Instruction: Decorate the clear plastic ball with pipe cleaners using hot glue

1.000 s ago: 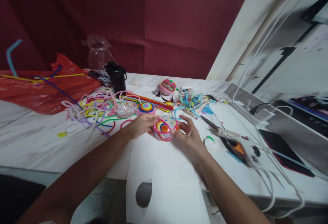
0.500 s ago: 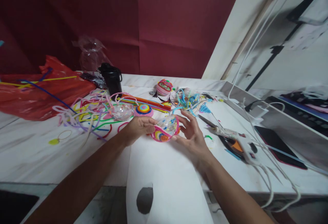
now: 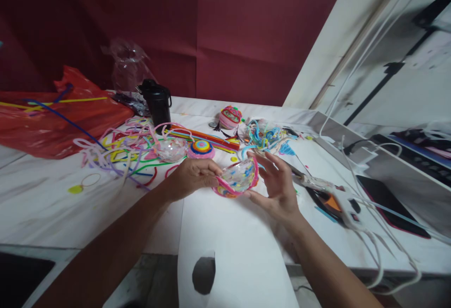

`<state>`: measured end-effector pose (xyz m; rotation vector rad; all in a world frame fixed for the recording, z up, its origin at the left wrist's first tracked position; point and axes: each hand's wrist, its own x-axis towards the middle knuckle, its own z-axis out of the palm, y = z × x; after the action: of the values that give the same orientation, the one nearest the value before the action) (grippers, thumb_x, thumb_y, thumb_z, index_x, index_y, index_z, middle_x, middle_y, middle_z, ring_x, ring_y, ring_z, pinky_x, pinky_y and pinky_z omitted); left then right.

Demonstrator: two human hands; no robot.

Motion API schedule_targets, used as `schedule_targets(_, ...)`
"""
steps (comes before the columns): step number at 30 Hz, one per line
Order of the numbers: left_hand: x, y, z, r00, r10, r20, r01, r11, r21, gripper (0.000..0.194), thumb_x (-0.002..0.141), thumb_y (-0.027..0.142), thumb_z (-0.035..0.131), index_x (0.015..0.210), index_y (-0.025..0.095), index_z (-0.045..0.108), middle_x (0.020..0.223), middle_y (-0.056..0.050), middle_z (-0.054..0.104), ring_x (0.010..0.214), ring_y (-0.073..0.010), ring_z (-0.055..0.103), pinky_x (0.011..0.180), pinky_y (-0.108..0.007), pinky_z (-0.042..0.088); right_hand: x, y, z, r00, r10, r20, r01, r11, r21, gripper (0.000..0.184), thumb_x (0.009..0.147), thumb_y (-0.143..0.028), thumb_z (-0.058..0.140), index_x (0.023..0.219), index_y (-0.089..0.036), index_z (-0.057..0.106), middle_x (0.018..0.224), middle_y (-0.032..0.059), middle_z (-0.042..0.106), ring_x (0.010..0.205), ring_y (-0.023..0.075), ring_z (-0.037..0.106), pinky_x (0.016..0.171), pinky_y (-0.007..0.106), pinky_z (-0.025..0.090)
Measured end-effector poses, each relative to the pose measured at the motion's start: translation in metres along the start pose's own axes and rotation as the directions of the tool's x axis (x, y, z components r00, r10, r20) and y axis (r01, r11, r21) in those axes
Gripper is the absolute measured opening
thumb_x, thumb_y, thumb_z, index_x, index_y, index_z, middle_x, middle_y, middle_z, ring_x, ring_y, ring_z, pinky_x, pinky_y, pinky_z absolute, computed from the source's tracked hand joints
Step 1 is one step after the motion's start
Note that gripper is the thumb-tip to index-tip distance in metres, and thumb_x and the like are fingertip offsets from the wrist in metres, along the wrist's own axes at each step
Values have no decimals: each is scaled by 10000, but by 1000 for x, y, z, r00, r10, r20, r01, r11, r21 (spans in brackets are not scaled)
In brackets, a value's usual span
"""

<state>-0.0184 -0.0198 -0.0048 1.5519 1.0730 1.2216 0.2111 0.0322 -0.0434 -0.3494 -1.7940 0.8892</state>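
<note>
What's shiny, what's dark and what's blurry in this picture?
In the head view, the held bowl glints and the red bag has small pale highlights; the head view's dark red sheet is dimmest at upper left; the head view also leaves the tangled blue strips fuzzy.

open path over white paper [image 3: 236, 242] below clear bowl [image 3: 237, 177], tangled pipe cleaners [image 3: 118, 156] leftward, striped dome [image 3: 201, 148] behind, glue gun [image 3: 343, 200] rightward

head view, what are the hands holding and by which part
A clear, pink-edged bowl, by its edges: left hand at its left side, right hand at its right.
</note>
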Motion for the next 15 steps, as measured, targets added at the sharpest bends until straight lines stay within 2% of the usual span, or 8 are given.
schedule_targets(5,-7,8,2,998,-41,50,40,999,24,278,651,340,786,872,183,722,733,-52,734,738,-227,693,670,-314,540,-5,-4,-4,995,-94,20,95,992,-80,836,746,-201,784,1399,-412,307,1439,76,475,1350,292,447,1071,543,414)
schedule_targets(9,-12,11,3,998,46,35,-48,997,56,299,630,263,813,909,203,724,681,-28,728,798,-237,703,761,-318,542,-11,-8,-9,980,-190,56,197,970,-142,884,756,-161,759,1433,-440,263,1465,59,447,1357,304,433,1082,569,398)
schedule_targets(12,-12,13,6,998,25,61,-27,999,21,208,633,252,805,818,201,723,652,-26,709,703,-217,694,661,-291,545,-13,-12,-11,973,-223,68,231,960,-157,896,761,-140,750,1444,-442,256,1453,55,456,1353,307,435,1098,593,372)
schedule_targets(15,-10,13,8,997,-48,67,53,996,-68,176,627,243,801,755,188,693,632,-6,691,552,-151,643,477,-215,481,-11,-16,-11,976,-211,62,218,961,-169,894,759,-147,760,1450,-411,258,1437,81,460,1329,308,462,1088,593,382)
